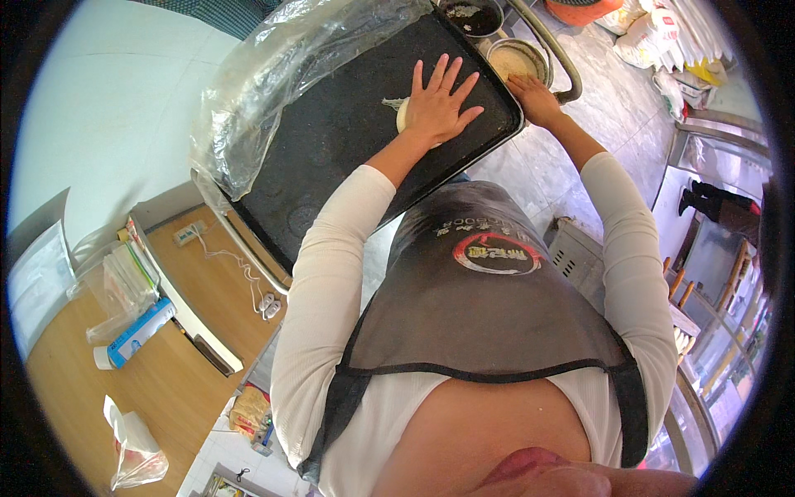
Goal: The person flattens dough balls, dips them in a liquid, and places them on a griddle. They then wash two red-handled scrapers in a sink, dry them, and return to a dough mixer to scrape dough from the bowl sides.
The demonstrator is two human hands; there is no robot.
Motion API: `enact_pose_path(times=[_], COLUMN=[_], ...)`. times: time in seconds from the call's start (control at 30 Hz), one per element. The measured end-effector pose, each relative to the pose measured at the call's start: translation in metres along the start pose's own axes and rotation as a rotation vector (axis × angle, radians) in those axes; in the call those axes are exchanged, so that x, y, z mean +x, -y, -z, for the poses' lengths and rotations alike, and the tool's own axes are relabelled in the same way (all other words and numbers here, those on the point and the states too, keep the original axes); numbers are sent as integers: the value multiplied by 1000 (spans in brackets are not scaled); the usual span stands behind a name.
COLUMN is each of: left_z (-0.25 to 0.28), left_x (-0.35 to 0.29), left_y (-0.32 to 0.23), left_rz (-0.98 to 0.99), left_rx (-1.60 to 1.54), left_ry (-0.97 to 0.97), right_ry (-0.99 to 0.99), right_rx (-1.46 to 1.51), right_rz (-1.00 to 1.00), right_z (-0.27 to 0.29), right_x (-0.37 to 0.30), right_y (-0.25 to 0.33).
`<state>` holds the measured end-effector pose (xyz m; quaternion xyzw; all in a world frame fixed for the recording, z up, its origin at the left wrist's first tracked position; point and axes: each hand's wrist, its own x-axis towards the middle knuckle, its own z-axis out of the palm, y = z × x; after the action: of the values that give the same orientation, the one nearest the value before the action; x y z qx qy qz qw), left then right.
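My left hand (439, 103) lies over a pale, round, flat piece that looks like dough (403, 116), its fingers spread and stretched out. The piece rests on a large black baking tray (331, 137), mostly hidden under the palm. A small scrap of thin clear plastic (391, 103) pokes out beside it. Past the tray's right edge, my right hand (534, 98) reaches into a round metal bowl of pale, fine-grained stuff (515, 60). Its fingers are drawn together at the near side of the bowl, and what they pinch, if anything, cannot be made out.
Crumpled clear plastic sheeting (240, 124) covers the tray's far left side. A second bowl with dark contents (474, 16) stands behind the first, near a bent metal rail (571, 70). A wooden desk (99, 398) is at left, a grey crate (580, 257) at right, sacks (650, 37) farther back.
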<state>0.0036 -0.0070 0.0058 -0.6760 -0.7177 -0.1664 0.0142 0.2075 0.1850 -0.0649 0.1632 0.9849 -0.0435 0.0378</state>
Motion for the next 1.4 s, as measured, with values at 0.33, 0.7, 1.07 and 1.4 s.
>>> enact_pose_path(times=[0.33,0.7,1.07,1.4], left_z=[-4,7,19,19], left_x=[16,-12,23,-39], left_y=[28,27,85,93], left_rz=[149,-310,421,997], left_rx=[-841,47,-1246,-1005], left_ry=[3,185,-346,394], right_ry=[15,12,-40,7], right_rx=[15,180,299,180], right_rz=[-32,-135,423,273], right_z=[-8,22,85,75], right_x=[1,-7,27,4], right_y=[-5,-3,177,189])
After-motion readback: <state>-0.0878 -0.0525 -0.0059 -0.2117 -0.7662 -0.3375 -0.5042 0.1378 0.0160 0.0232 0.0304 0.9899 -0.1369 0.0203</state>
